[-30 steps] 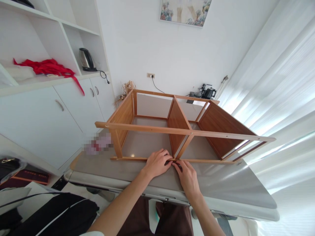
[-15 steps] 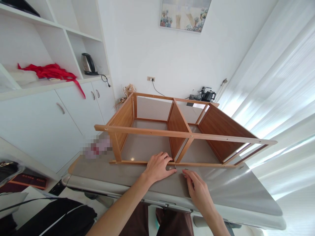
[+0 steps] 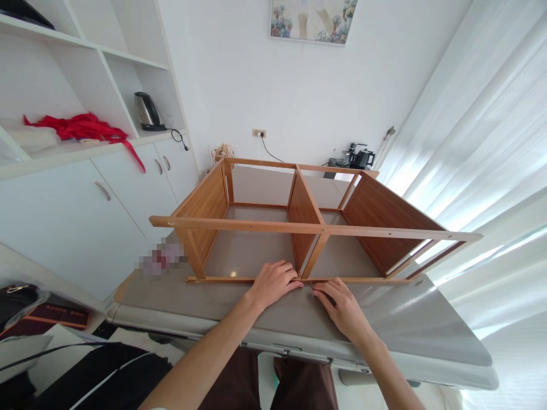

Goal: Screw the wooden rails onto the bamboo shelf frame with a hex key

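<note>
Resting on a bench (image 3: 384,330), a wooden frame (image 3: 252,226) stands with its bottom rail (image 3: 235,279) nearest the camera. Fingers bent, the left hand (image 3: 273,285) lies over the rail beside the middle panel (image 3: 304,209); whether it grips cannot be told. Just to its right, the right hand (image 3: 342,306) pinches a thin item (image 3: 312,288), too small to identify. A kettle (image 3: 147,112) sits at far left.

The rack (image 3: 299,228) is orange-brown, the surface (image 3: 410,319) grey, the cloth (image 3: 83,126) red, the curtain (image 3: 487,136) white, the trousers (image 3: 231,380) dark brown.
</note>
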`<action>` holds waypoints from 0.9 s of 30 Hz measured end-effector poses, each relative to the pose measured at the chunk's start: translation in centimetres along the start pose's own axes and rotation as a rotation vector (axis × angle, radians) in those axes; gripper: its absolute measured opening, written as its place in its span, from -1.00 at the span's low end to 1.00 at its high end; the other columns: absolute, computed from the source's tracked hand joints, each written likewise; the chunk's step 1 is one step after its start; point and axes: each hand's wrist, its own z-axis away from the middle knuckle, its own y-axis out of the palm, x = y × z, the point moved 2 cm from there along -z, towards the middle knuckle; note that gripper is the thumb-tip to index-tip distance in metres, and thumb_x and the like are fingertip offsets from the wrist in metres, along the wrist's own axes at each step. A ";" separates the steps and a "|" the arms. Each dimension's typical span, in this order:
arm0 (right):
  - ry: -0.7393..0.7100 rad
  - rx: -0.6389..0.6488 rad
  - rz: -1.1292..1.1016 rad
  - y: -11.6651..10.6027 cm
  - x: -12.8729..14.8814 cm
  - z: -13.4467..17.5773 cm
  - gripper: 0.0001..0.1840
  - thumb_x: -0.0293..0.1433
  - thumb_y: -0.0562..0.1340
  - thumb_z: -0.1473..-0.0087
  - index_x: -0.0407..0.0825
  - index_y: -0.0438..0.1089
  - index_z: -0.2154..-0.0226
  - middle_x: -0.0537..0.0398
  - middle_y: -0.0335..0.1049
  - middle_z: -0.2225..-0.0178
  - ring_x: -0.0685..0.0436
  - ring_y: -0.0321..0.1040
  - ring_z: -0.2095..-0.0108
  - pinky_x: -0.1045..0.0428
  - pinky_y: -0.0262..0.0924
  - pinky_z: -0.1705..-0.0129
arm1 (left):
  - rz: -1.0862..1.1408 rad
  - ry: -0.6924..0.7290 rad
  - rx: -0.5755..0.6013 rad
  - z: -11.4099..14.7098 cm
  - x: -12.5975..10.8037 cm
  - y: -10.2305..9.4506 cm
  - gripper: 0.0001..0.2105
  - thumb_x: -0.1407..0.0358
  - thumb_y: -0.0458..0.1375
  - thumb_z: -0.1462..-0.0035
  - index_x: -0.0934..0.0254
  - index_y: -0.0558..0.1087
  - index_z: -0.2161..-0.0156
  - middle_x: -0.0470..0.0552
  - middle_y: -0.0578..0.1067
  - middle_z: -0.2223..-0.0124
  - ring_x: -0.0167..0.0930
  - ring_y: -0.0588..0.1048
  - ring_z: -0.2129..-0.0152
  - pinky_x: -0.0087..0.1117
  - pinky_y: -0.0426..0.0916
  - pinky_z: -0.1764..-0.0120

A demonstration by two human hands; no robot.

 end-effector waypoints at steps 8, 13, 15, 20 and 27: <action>-0.072 -0.017 0.043 0.7 0.0 -0.7 -0.82 -0.34 0.17 -0.29 0.10 0.50 0.17 0.05 0.46 0.23 -0.14 0.27 0.19 -0.09 0.20 0.09 | 0.016 -0.030 -0.015 0.1 -0.6 -0.7 -0.85 0.19 0.16 -0.24 0.20 0.50 0.23 -0.03 0.53 0.25 -0.33 0.47 0.22 -0.34 0.34 0.28; -0.058 -0.008 0.099 0.9 0.3 -0.7 -0.81 -0.37 0.17 -0.28 0.12 0.50 0.15 0.04 0.43 0.24 -0.16 0.24 0.18 -0.10 0.17 0.12 | 0.039 -0.097 -0.002 0.1 -0.9 -0.9 -0.87 0.23 0.14 -0.20 0.20 0.50 0.21 -0.03 0.54 0.22 -0.29 0.48 0.19 -0.29 0.36 0.25; -0.053 0.000 0.113 1.0 0.5 -0.8 -0.81 -0.37 0.17 -0.28 0.12 0.50 0.15 0.04 0.42 0.24 -0.17 0.24 0.18 -0.10 0.15 0.13 | 0.060 -0.125 0.007 0.0 -0.9 -0.9 -0.85 0.21 0.15 -0.19 0.19 0.49 0.18 -0.03 0.54 0.20 -0.28 0.48 0.18 -0.27 0.37 0.24; -0.050 0.017 0.132 1.1 0.8 -1.1 -0.82 -0.37 0.16 -0.28 0.10 0.49 0.17 0.03 0.41 0.26 -0.17 0.22 0.19 -0.09 0.13 0.14 | 0.149 -0.195 0.033 -0.1 -0.7 -1.3 -0.80 0.22 0.18 -0.14 0.17 0.44 0.12 -0.04 0.52 0.12 -0.26 0.50 0.17 -0.24 0.38 0.21; -0.033 0.026 0.165 1.2 1.1 -1.3 -0.83 -0.37 0.17 -0.27 0.10 0.49 0.19 0.04 0.40 0.27 -0.16 0.22 0.19 -0.08 0.12 0.15 | 0.482 -0.219 0.056 -1.0 0.5 -2.2 -0.44 0.30 0.24 -0.02 0.14 0.20 -0.14 0.03 0.42 -0.04 -0.32 0.51 0.20 -0.27 0.41 0.15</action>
